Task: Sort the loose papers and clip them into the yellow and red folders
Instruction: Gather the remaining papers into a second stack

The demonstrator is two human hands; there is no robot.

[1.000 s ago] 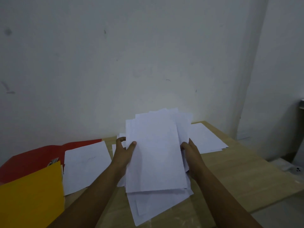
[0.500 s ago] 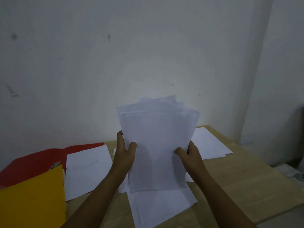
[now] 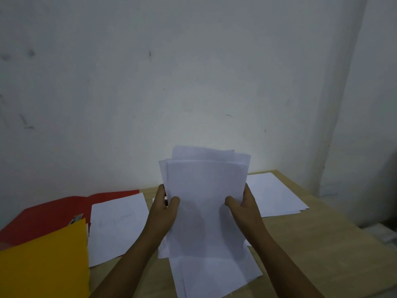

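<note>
A stack of white papers (image 3: 204, 190) stands upright in the middle, its sheets uneven at the top. My left hand (image 3: 164, 209) grips its left edge and my right hand (image 3: 242, 208) grips its right edge, thumbs on the near face. More loose sheets (image 3: 214, 274) lie flat on the table under the stack. The yellow folder (image 3: 43, 265) lies at the near left, overlapping the open red folder (image 3: 49, 214) behind it. One white sheet (image 3: 118, 224) rests beside the folders, partly on the red one.
Another pile of white sheets (image 3: 275, 196) lies at the back right of the wooden table (image 3: 311, 244). A white wall stands just behind the table. The table's right edge drops off to the floor.
Both hands raised the stack from a slanted, fanned hold to upright. The sheets have drawn closer together, and the stack's lower edge has come down toward the table.
</note>
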